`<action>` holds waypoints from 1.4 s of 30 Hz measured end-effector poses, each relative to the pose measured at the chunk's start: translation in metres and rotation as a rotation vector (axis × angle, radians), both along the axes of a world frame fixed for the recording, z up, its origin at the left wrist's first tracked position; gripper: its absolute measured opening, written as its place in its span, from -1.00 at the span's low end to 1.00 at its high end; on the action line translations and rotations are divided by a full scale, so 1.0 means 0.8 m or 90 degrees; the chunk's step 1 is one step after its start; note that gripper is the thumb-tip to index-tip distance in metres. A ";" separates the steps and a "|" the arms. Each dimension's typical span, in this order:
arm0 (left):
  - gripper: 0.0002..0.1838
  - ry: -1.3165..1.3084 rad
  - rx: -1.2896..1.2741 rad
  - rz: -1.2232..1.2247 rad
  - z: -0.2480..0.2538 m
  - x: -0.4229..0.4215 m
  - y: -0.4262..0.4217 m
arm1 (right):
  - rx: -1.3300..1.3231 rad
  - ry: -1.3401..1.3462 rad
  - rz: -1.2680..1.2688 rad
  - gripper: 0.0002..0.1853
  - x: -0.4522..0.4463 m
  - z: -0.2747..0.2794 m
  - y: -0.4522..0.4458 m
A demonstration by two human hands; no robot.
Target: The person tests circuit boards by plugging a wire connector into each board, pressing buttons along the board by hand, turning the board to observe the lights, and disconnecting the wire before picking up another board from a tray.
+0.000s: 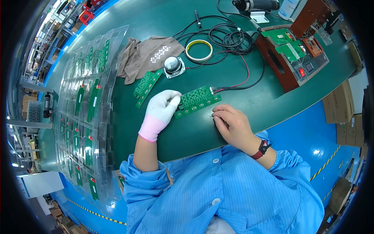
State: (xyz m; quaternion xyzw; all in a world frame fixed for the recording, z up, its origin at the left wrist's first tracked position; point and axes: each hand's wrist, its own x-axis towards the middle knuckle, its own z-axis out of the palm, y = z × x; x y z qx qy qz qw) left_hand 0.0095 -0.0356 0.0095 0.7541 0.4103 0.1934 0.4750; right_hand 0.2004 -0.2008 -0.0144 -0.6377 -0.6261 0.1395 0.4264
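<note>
My left hand (159, 111), in a white glove with a pink cuff, pinches the left end of a green circuit board (198, 100) between thumb and fingers. The board lies slightly tilted across the green table, and a cable plug sits at its upper right end. Just below the board's right end is my bare right hand (233, 125), its fingers curled together and apart from the board. Whatever its fingertips may hold is too small to make out. Beyond my left hand lies a second green circuit board (146, 86), beside a round speaker (173, 66).
Clear plastic trays (105, 113) with several circuit boards stand at the left. A brown cloth (136, 56), a yellow tape roll (199, 50) and coiled black cable (233, 39) lie at the back. A brown test fixture (276, 68) stands at the right.
</note>
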 end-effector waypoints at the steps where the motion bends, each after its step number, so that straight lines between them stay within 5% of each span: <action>1: -0.78 -0.004 -0.036 0.019 0.002 0.001 0.001 | 0.003 -0.001 0.001 -0.92 0.000 0.000 0.001; 15: -0.76 -0.024 -0.037 -0.010 -0.002 -0.001 0.005 | 0.000 -0.223 0.094 -0.49 -0.052 0.001 0.021; 42: -0.73 -0.004 0.028 -0.037 -0.013 -0.005 0.010 | -0.015 -0.279 0.063 -0.52 -0.059 -0.001 0.033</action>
